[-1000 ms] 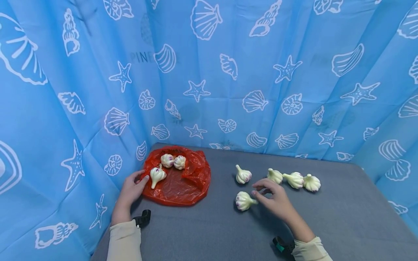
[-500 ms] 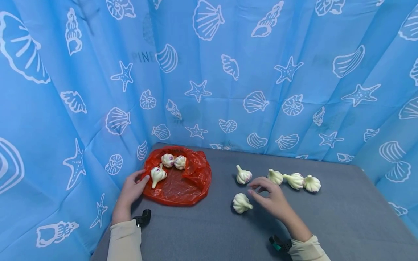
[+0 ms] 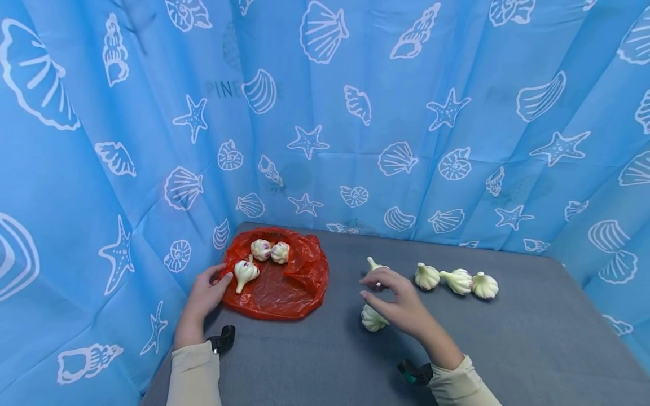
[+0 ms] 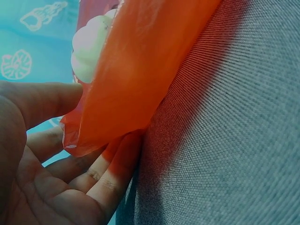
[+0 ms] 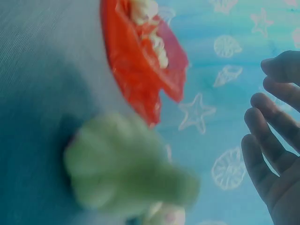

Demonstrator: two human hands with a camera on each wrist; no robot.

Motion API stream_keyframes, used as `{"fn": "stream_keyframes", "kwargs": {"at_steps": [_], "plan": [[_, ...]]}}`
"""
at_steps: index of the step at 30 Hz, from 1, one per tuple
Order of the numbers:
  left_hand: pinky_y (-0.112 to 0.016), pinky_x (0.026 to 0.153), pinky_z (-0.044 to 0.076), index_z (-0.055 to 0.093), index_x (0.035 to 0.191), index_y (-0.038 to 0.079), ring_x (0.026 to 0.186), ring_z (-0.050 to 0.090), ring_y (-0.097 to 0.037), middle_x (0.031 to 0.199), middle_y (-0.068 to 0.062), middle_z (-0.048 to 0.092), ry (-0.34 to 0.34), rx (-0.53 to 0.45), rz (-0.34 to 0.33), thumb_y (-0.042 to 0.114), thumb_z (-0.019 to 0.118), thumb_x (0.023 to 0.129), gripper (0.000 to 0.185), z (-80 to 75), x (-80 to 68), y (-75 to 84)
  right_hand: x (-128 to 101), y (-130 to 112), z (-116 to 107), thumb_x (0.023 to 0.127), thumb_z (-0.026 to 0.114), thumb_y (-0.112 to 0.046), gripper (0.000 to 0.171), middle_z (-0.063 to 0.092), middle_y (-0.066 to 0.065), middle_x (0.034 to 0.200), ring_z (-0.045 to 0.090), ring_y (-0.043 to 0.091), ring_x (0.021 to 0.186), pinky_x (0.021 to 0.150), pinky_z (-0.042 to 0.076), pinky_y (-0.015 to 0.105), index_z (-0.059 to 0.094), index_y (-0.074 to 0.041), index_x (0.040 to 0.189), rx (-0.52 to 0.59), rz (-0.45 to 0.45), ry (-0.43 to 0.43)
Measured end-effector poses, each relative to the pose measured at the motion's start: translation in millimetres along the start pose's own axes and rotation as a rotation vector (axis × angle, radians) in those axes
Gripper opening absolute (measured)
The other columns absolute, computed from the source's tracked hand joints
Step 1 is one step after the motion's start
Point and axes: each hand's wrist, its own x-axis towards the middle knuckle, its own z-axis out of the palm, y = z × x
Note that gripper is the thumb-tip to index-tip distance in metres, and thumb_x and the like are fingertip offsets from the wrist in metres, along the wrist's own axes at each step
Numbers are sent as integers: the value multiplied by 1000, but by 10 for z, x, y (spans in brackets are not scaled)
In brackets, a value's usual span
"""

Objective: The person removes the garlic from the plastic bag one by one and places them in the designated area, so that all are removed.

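Note:
A red plastic bag [image 3: 284, 287] lies open on the grey table [image 3: 315, 361] with three garlic bulbs [image 3: 245, 272] in it. My left hand [image 3: 205, 293] pinches the bag's near left edge, thumb on top and fingers beneath; the left wrist view shows this hand [image 4: 56, 154], the bag [image 4: 140, 70] and a bulb [image 4: 89, 47]. My right hand [image 3: 373, 287] hovers with loosely spread fingers just above a loose garlic bulb [image 3: 372, 320] and holds nothing. In the right wrist view the right hand [image 5: 276, 154] is beside that blurred bulb [image 5: 122, 168].
Another bulb [image 3: 374, 263] is partly hidden behind my right hand. Three more bulbs [image 3: 459, 280] lie in a row to the right. A blue curtain with shell prints [image 3: 355, 113] closes off the table's back and left sides.
My right hand has let go of the near bulb's stalk and moved left and up over it. The bulb has shifted slightly left. The left hand has stayed on the bag.

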Motion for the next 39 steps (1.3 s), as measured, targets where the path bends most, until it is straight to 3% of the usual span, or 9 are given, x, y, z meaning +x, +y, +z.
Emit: {"fn": "stream_keyframes", "kwargs": {"at_steps": [8, 16, 25, 30, 39], "plan": [[-64, 122, 38, 40, 162, 0, 149, 40, -48, 165, -30, 37, -1, -2, -9, 33, 53, 110, 62, -4, 3, 7, 212, -132, 236, 96, 78, -9, 21, 75, 2, 112, 68, 12, 99, 83, 61, 31, 77, -19, 115, 36, 31, -60], [-65, 122, 38, 40, 162, 1, 149, 41, -48, 165, -29, 38, -5, -10, -14, 33, 53, 111, 61, -9, 11, 16, 411, -230, 539, 98, 77, -14, 19, 74, 9, 114, 70, 24, 101, 86, 63, 37, 76, -17, 117, 153, 103, -120], [-64, 122, 39, 41, 161, 1, 149, 42, -48, 164, -30, 39, 1, -7, -5, 31, 53, 111, 60, -13, 7, -3, 627, -228, 907, 99, 76, -20, 19, 73, -1, 114, 69, 13, 101, 89, 63, 43, 76, -19, 118, 234, 205, -162], [-63, 122, 40, 41, 161, 1, 149, 42, -48, 164, -30, 39, 3, -7, -4, 31, 53, 110, 60, -15, 9, -6, 745, -216, 1061, 100, 75, -22, 22, 74, 5, 118, 70, 21, 105, 93, 62, 51, 75, -15, 121, 261, 234, -178], [-64, 123, 38, 40, 161, 1, 150, 41, -47, 165, -29, 39, -3, -19, -9, 30, 53, 111, 60, -13, 12, -1, 938, -138, 1423, 99, 75, -19, 26, 72, 9, 123, 70, 18, 102, 91, 61, 38, 73, -14, 124, 261, 299, -199]]}}
